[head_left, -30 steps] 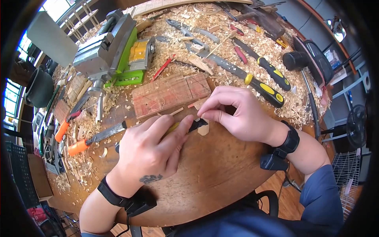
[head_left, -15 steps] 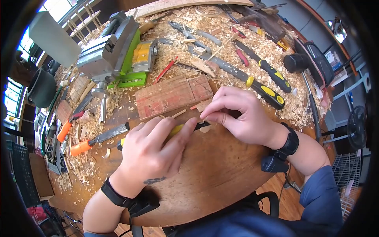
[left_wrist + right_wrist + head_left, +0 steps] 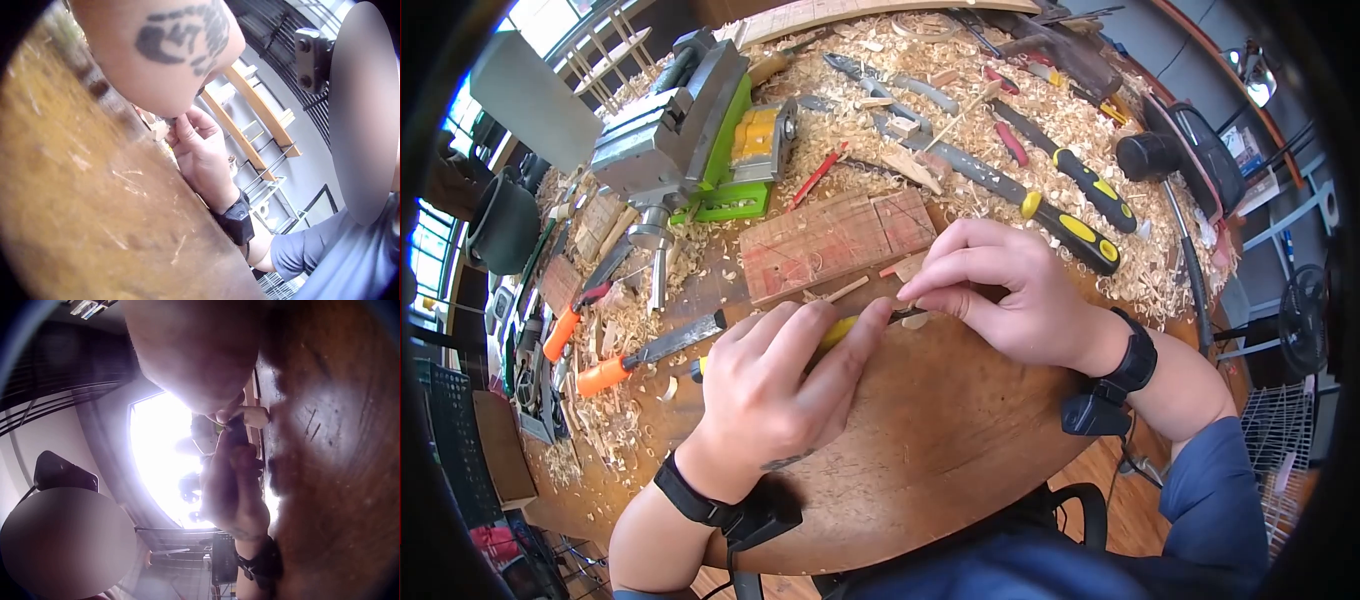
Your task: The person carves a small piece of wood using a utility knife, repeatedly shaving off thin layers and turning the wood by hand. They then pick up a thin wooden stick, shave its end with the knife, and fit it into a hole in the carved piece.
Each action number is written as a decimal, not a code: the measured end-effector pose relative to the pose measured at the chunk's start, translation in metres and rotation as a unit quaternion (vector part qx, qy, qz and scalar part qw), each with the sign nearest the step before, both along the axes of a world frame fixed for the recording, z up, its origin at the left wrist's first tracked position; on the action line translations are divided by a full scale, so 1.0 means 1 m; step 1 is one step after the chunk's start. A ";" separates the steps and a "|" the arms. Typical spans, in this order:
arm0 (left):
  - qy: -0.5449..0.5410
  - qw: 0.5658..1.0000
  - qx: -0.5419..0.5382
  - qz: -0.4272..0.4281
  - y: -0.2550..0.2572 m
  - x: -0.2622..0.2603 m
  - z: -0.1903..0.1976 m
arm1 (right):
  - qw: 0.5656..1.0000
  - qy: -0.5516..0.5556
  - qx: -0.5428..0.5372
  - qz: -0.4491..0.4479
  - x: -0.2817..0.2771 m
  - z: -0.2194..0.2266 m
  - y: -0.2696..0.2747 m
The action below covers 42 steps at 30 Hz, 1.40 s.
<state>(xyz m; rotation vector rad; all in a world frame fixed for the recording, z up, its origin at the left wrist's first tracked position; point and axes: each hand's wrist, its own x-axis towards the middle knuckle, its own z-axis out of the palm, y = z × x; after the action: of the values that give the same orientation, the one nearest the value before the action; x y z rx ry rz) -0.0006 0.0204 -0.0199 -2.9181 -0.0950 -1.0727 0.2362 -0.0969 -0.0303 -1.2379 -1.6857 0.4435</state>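
My left hand (image 3: 775, 370) grips a yellow-and-black utility knife (image 3: 838, 332), its fingers curled round the handle. The black nose of the knife reaches the right hand's fingertips, and the blade itself is hidden there. With thumb and forefinger my right hand (image 3: 1000, 290) pinches a small pale piece of wood (image 3: 914, 321). Most of that piece is covered by the fingers in the head view; its rounded end sticks out in the right wrist view, beside the dark knife nose (image 3: 237, 431). Both hands meet close over the brown table (image 3: 960, 420).
A red-marked wooden board (image 3: 830, 245) and a thin stick (image 3: 847, 288) lie just beyond the hands. To the left are an orange-handled chisel (image 3: 605, 375) and a green-based vise (image 3: 725, 200). A yellow-and-black-handled tool (image 3: 1075, 232) rests among wood shavings (image 3: 1145, 265) on the right.
My left hand has rolled slightly, so its tattoo shows less and the knife's nose lies flatter. Less of the wood piece is visible now. The right hand keeps its pinch.
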 end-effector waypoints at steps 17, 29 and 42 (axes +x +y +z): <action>0.023 1.000 -0.002 -0.008 0.000 0.002 0.002 | 0.999 0.018 -0.040 -0.022 0.000 0.001 -0.001; 0.041 0.999 -0.022 -0.002 -0.003 0.002 0.003 | 0.998 0.019 -0.038 -0.041 -0.002 0.002 -0.002; 0.067 0.998 0.002 -0.008 -0.006 -0.004 0.005 | 0.999 -0.011 -0.016 -0.036 0.000 0.002 -0.004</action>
<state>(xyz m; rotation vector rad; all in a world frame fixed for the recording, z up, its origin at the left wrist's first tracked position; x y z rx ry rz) -0.0042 0.0146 -0.0146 -2.9829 -0.0651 -0.8740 0.2359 -0.1005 -0.0284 -1.3268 -1.6517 0.4151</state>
